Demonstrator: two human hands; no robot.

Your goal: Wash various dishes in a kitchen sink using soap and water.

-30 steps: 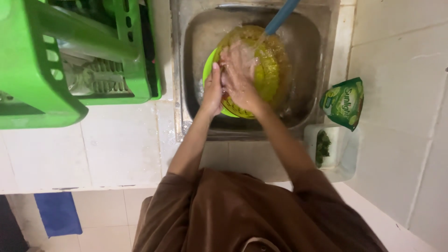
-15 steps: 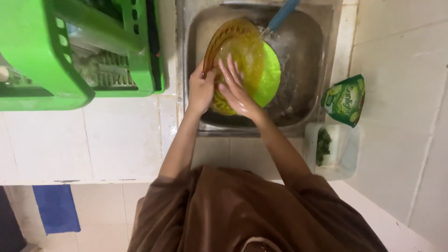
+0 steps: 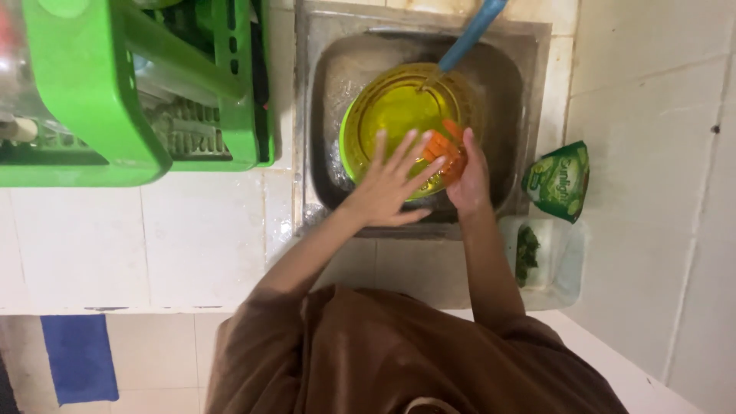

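the left hand [image 3: 391, 184] lies flat with its fingers spread wide apart, pressed against the near side of a yellow-green see-through bowl [image 3: 395, 115] that sits in the steel sink [image 3: 326, 92]. the right hand [image 3: 469, 178] is at the bowl's right rim, fingers curled together around an orange sponge [image 3: 445, 149]; only part of the sponge shows between the two hands, so its full shape is hard to tell. the bowl's near edge is hidden behind the left hand's fingers, and whether there are one or two bowls stacked cannot be made out, since a green rim shows at its left edge. a blue handle or pipe [image 3: 471, 31] comes down from the top of the view to the bowl's far rim, its upper end cut off.

left of the sink, on the white tiled desk [image 3: 192, 238], stands a green plastic rack [image 3: 115, 100], cut off at the top and left; what it holds is blurred. right of the sink lie a green pouch [image 3: 558, 180] and, just below it, a clear tub [image 3: 544, 257] with something dark green inside, too small to name. the person's brown sleeves [image 3: 383, 360] fill the bottom, and a blue cloth [image 3: 77, 356] lies on the floor at lower left.
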